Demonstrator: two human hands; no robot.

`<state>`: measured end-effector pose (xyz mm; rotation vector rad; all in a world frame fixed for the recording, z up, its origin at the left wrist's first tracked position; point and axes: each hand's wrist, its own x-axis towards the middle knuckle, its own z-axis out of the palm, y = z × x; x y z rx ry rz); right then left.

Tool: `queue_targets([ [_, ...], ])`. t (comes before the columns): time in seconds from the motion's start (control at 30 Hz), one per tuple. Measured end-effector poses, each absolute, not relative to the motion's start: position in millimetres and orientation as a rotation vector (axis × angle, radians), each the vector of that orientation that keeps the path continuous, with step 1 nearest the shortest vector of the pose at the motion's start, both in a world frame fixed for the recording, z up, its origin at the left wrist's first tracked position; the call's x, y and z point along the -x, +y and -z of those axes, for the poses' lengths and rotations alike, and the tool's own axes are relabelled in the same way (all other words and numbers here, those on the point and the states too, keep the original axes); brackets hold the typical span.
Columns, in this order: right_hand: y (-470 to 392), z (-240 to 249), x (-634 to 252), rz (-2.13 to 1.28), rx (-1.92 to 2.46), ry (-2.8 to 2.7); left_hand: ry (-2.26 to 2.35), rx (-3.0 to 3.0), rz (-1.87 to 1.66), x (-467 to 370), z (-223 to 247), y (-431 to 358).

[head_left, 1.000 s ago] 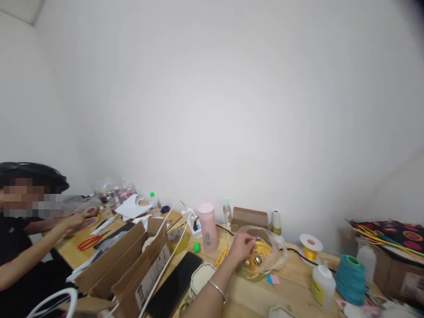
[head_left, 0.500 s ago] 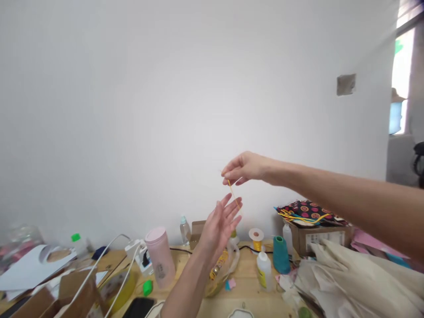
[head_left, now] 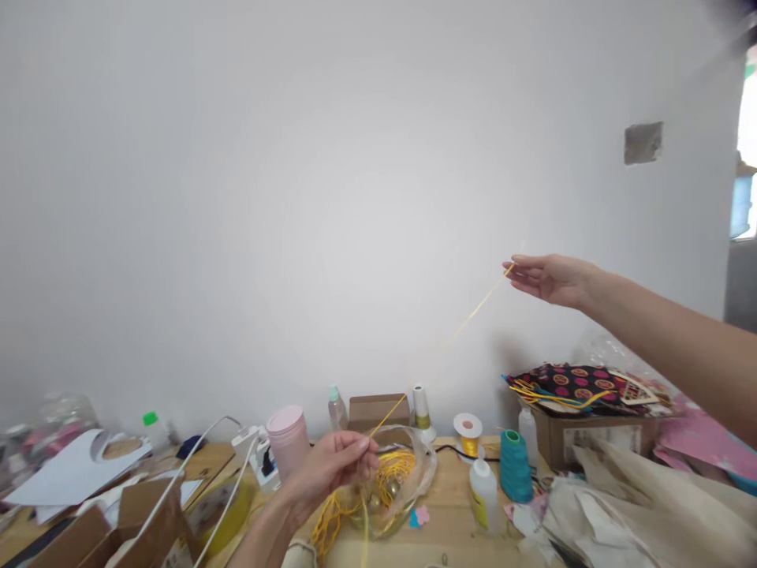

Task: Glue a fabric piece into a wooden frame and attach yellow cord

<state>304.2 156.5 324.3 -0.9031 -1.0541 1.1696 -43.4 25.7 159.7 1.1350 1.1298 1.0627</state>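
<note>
A yellow cord (head_left: 473, 312) runs slantwise in front of the wall between my two hands. My right hand (head_left: 547, 279), raised at the right, pinches its upper end. Lower down, my left hand (head_left: 334, 465) has thumb and fingers closed on the cord, and a length hangs below it. Just right of my left hand is a clear plastic bag (head_left: 421, 465) with a bundle of yellow cord (head_left: 395, 473) and round metallic pieces. More yellow cord (head_left: 328, 525) lies under my left hand.
Behind stand a pink cup (head_left: 288, 442), a small open box (head_left: 378, 412) and a white spool (head_left: 421, 409). To the right are a yellow thread spool (head_left: 468, 434), a glue bottle (head_left: 483, 493), a teal thread cone (head_left: 516, 465) and cream fabric (head_left: 639, 513).
My right hand has moved right and slightly up. My left hand has moved down and left, going from open to closed on the cord. A longer stretch of cord now spans them.
</note>
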Motion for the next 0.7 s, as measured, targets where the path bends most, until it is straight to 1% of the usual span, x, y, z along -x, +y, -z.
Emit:
queue_targets([
  [0.2, 171.0, -297.6, -297.8, -1.226, 0.905, -0.992, 1.238, -0.952, -1.167, 62.1, -140.5, 31.3],
  [0.4, 169.8, -281.5, -268.0, -1.191, 0.927, -1.194, 1.188, -0.906, -1.357, 71.2, -131.5, 35.1],
  [0.53, 139.5, -266.7, -208.7, -1.217, 0.929, -1.581, 0.993, -0.959, -1.528, 55.4, -143.3, 34.9],
  [0.6, 119.3, -254.7, -169.5, -1.232, 0.881, -1.807, 0.756, -0.973, -1.599, 40.0, -150.2, 33.6],
  [0.7, 97.3, -231.5, -115.8, -1.162, 0.808, -2.073, 0.527, -0.891, -1.635, 17.9, -152.8, 30.1],
])
